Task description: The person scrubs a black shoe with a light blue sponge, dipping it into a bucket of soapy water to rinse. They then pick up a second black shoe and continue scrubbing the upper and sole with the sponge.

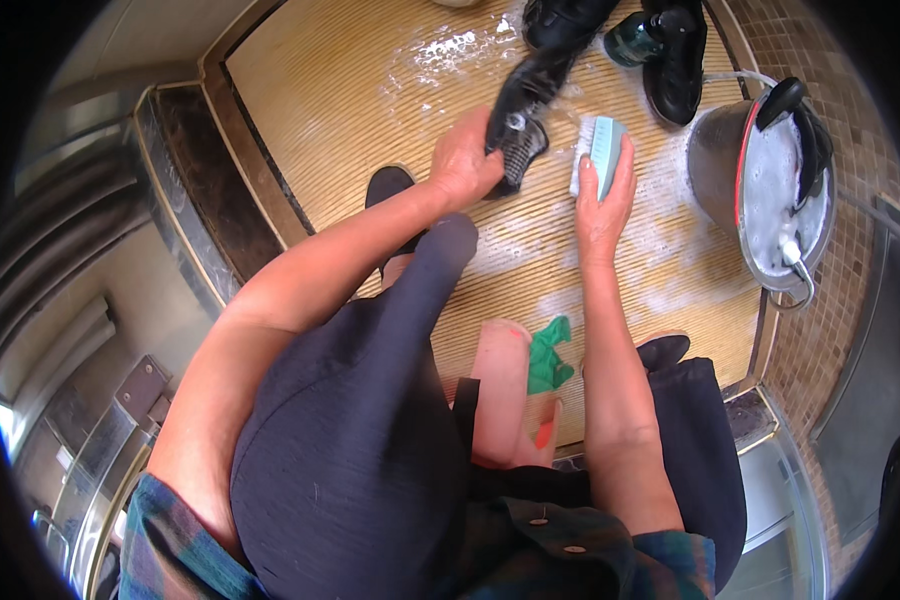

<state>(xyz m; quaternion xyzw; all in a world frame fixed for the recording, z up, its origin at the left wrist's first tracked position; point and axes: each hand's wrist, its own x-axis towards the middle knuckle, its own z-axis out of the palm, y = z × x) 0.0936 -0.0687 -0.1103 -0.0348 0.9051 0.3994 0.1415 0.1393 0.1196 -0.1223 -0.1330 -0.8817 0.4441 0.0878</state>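
My left hand [465,161] grips the near end of a wet black item [532,90], perhaps a boot, with a textured black part at its end. To its right, my right hand [607,199] holds a light blue scrub brush [606,154] by its back; its white bristles face left, apart from the black item. Beyond the brush, a black shoe [673,82] lies on the ribbed floor beside a dark green bottle or jar [634,41]. A metal bucket [720,161] of foamy water stands at the right, with black items hanging over its rim and a white-and-metal fitting in the foam.
Suds and water lie on the ribbed yellow floor mat [330,90]. A green cloth [549,356] lies near a pink plastic object [501,390] between my legs. A dark stone ledge [210,165] borders the left side, and a small-tiled wall [832,67] rises at the right.
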